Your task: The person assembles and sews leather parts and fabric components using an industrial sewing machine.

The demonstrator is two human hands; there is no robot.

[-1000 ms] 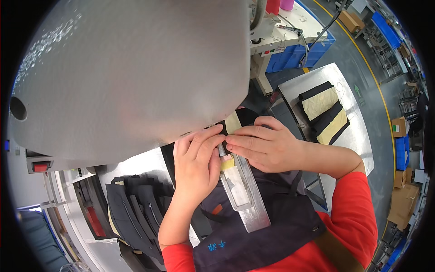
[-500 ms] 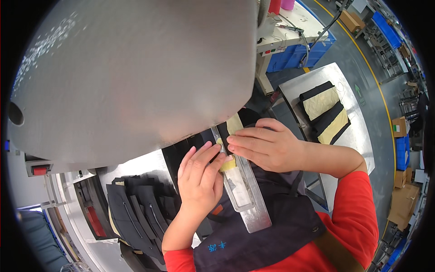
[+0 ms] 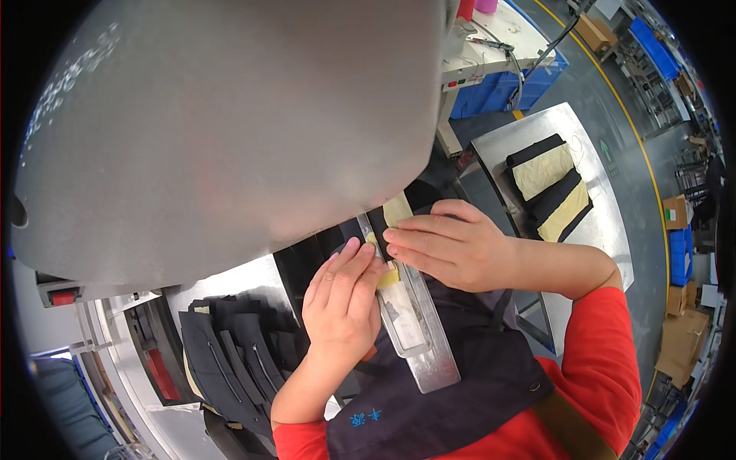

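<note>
Beneath the lower edge of the large grey machine housing (image 3: 253,138), a long metal plate (image 3: 437,368) with a slotted, frame-like metal piece (image 3: 406,326) slants toward me. A strip of black and pale yellow fabric (image 3: 396,212) lies along its far end. My right hand (image 3: 452,244) rests on that strip from the right, fingers stretched flat and side by side. On the plate's left side, my left hand (image 3: 341,295) lies with straight fingers close together over the fabric's edge, fingertips near a yellow patch (image 3: 389,277). The housing hides the strip's far end.
At left, several dark fabric pieces with zippers (image 3: 230,360) are stacked on a metal surface. Two black and yellow fabric pieces (image 3: 548,184) lie on a metal side table (image 3: 606,230) at right. Behind it stand a white worktable (image 3: 521,27) and a blue crate (image 3: 491,96).
My left hand has shifted slightly right, and its spread fingers have drawn together. My right hand stays on the fabric strip. The machine housing appears slightly shifted in the view.
</note>
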